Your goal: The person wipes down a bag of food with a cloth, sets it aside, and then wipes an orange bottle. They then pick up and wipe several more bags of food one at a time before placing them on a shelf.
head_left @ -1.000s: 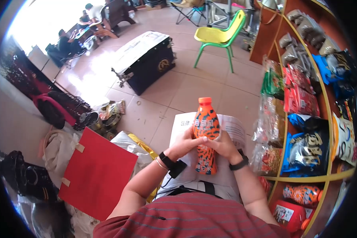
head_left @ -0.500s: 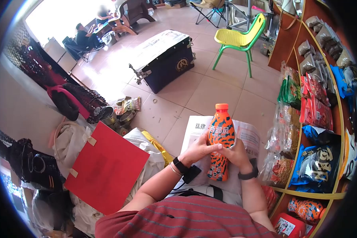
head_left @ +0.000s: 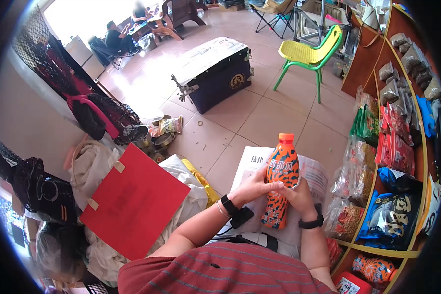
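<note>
An orange bottle (head_left: pixel 282 164) with a dark blue pattern and an orange cap stands nearly upright over the lap. My left hand (head_left: pixel 257 188) wraps its left side, the thumb across the front. My right hand (head_left: pixel 300 196) grips its right side, and the two thumbs meet on the label. Beneath the bottle and hands lies an open printed booklet (head_left: pixel 247 164). A black watch is on my left wrist and a dark band on my right. A small black device (head_left: pixel 241 217) rests by my left wrist.
A red board (head_left: pixel 135 202) lies on white cloth at the left. Shelves (head_left: pixel 410 253) of packaged goods line the right. Ahead are a dark case (head_left: pixel 220 81) and a yellow-green chair (head_left: pixel 306 52). Two people sit at the far left back.
The view has shifted, so the room's objects appear slightly to the right. Both hands still hold the bottle, which appears a little further right and lower.
</note>
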The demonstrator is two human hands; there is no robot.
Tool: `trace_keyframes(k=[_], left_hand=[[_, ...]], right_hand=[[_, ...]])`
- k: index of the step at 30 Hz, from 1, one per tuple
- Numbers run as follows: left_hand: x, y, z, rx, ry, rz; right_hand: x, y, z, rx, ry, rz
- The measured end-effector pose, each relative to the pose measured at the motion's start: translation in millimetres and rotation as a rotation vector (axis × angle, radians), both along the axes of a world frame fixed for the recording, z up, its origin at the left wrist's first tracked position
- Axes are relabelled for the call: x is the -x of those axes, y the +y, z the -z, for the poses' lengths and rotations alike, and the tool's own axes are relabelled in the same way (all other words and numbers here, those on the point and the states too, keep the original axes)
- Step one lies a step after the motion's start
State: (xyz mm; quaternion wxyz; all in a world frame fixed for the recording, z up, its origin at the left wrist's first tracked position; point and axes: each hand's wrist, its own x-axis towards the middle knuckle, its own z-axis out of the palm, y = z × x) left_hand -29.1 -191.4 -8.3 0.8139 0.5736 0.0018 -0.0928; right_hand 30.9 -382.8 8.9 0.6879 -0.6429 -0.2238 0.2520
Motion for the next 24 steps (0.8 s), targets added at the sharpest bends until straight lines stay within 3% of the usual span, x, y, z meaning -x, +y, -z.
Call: trace_keyframes(k=[12,15,19,20,22,24], left_hand=[[-1,-8,-5,0.099,0.078,0.022],[-6,-9,0,0.294,0.192,0.039],[-8,-5,-3,0.254,0.221,0.048],[-8,-9,-4,0.238,0.184,0.031],[-10,-7,1,0.216,0.185,0.048],[-9,-7,4,0.240,0.164,0.039]], right_hand=[[6,-6,-19,-0.004,0.086,-0.036],[12,-6,-27,0.005,-0.028,0.010],[16,-27,-33,0.457,-0.474,0.254],[16,-46,-37,0.497,-0.492,0.291],[21,-83,-32,0.215,-0.325,0.515],[26,-117,-23,0.365,-0.322,0.731]])
